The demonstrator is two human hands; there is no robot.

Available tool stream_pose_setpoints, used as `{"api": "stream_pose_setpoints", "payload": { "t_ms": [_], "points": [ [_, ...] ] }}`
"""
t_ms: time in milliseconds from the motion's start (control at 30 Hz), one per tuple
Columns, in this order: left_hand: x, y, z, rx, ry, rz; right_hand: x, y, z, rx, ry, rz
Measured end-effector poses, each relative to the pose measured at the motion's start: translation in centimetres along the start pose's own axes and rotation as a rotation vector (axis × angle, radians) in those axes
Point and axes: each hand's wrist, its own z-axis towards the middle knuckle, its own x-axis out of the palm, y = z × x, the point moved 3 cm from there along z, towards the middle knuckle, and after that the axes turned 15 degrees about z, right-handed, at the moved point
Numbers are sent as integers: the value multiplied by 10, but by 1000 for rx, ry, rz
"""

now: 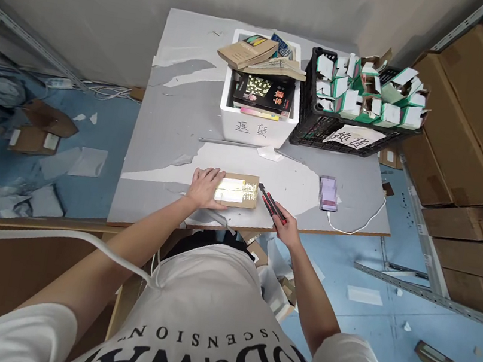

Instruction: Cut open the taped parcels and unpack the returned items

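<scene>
A small brown cardboard box (251, 199) with shiny tape and a white label lies flat near the front edge of the table. Its left end is under my left hand (205, 188), with fingers over the far side and the thumb along the near side. In my right hand (286, 224) is a black and red utility knife (271, 202), its tip pointing at the right end of the box. Whether the tip touches the tape I cannot tell.
Behind the box stand a white foam bin (253, 128) of books and a black crate (320, 137) of small white-green boxes. A phone (328, 193) on a white cable lies to the right. Shelving with large cartons (469, 118) flanks the grey table (181, 99).
</scene>
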Motion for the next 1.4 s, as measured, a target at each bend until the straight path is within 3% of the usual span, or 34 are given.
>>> {"api": "stream_pose_setpoints", "payload": {
  "t_ms": [267,667,767,867,967,1067,1167,1267,1400],
  "points": [
    [2,2,1,40,-45,-20,-14,11,-3,103,98,-64],
    [4,5,2,62,-48,-26,-19,-11,-48,202,108,-65],
    [2,4,1,56,-30,-39,-26,-10,-55,178,21,-11],
    [-1,5,2,62,14,-92,-27,-7,-56,49,-195,132],
    [-5,20,3,45,-5,-255,-3,-11,-47,-39,-334,320],
    [-1,52,3,-137,-111,-448,39,-22,-33,4,-333,457],
    [19,79,0,-320,-8,-691,72,-34,-24,46,-335,544],
    [39,84,-6,-423,153,-1029,85,-41,-20,45,-344,595],
    [43,78,-14,-524,121,-1245,82,-43,-11,5,-334,562]
  ]
}}
